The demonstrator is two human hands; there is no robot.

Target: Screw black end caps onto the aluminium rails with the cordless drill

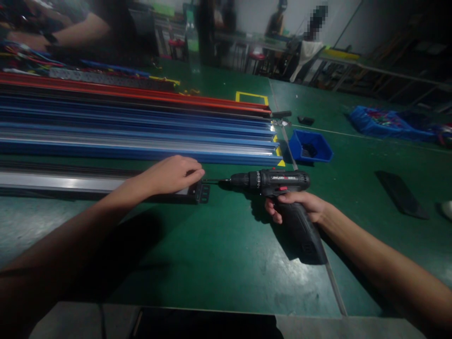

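While a black cordless drill (282, 179) is grasped by the right hand (306, 201), its handle wrapped by the fingers, the bit (214, 181) is pointed level at the end of a black-and-silver profile (81, 181). Whether a screw is engaged cannot be told. The profile is laid lengthwise on the green tabletop (219, 263), a slotted bracket (205, 193) being seen at its end. That end is covered by the left hand (176, 175), its fingers bent; whether anything is gripped beneath cannot be told. Beyond, blue profiles (141, 134) are lined up, near a blue bin (322, 149).
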